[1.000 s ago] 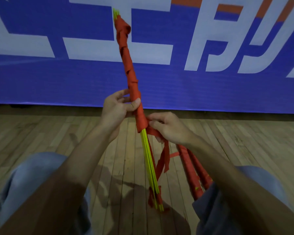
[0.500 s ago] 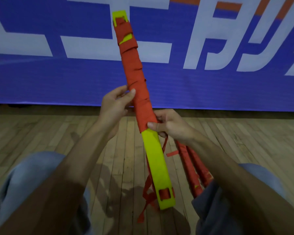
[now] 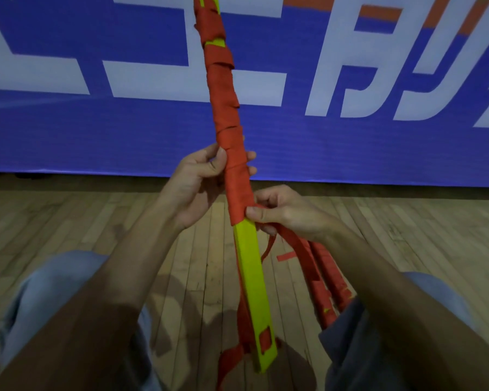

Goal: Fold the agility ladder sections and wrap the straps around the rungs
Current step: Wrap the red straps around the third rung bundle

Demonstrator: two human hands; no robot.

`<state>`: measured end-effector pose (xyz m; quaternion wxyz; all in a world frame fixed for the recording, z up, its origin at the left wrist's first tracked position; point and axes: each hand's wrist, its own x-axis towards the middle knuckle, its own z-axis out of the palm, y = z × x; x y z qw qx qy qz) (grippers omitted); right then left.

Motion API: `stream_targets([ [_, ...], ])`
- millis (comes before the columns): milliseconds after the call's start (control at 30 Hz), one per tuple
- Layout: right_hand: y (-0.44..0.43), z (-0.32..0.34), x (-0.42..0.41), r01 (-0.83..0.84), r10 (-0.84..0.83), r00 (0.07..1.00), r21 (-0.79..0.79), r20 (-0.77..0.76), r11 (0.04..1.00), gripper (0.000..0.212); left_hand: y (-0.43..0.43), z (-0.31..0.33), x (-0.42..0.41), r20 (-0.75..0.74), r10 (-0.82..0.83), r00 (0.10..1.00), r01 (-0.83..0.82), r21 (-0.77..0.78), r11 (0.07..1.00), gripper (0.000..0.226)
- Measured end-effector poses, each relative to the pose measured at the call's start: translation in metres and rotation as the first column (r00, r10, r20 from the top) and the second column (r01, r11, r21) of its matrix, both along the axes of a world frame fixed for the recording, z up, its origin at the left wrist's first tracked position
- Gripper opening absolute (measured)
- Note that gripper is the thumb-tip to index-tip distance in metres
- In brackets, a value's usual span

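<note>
Your rung bundle (image 3: pixel 251 272), upright over the floor (image 3: pixel 68 221), now shows its flat face, not its edge: left hand (image 3: pixel 195 187) grip wraps it, right hand (image 3: pixel 285 213) pinches the strap (image 3: pixel 297 246), lower half not yet wrapped.

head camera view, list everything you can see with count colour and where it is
rungs: one stacked bundle, yellow-green, upright in the centre, lower part bare
strap: one winding, red, round the upper part of the rungs, loose ends hanging below
wrapped bundles: two, red, lying by the right leg
banner: one, blue with white shapes, behind
floor: one, brown wood planks, below
trousers: one pair, grey-blue, on both legs
left grip: one, bare, holds the wrapped part
right grip: one, bare, pinches the strap at the winding's lower edge
</note>
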<state>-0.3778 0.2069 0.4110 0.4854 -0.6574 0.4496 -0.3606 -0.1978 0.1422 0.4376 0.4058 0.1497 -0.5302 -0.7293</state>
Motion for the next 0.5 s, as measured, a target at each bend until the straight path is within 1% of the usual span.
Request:
stream_targets([
  [100,0.001,0.0,0.0,0.04,-0.041,0.992,-0.005,-0.12,0.999,0.043,-0.002,0.001,0.001,0.079,0.059,0.995,-0.058,-0.016,0.998,0.042],
  [167,0.001,0.001,0.002,0.043,-0.041,0.989,0.008,-0.144,0.999,0.048,-0.003,0.001,0.002,0.134,0.099,0.986,-0.097,-0.023,0.995,0.036],
  [233,0.001,0.002,0.002,0.067,-0.062,0.987,0.029,-0.149,0.997,0.05,-0.006,0.0,0.002,0.189,0.154,0.97,-0.152,-0.027,0.988,0.025],
  [300,-0.001,0.0,0.003,0.077,-0.079,0.976,-0.017,-0.205,0.997,0.042,-0.008,-0.001,0.002,0.23,0.215,0.949,-0.211,-0.041,0.977,0.015],
  [400,-0.002,-0.003,0.005,0.113,-0.143,0.93,-0.109,-0.338,0.988,0.026,-0.011,-0.004,0.0,0.259,0.279,0.925,-0.279,-0.039,0.959,0.014],
  [500,-0.003,-0.004,0.01,0.19,-0.24,0.888,-0.162,-0.393,0.968,0.017,-0.014,-0.008,-0.005,0.283,0.365,0.887,-0.36,-0.073,0.93,0.013],
])
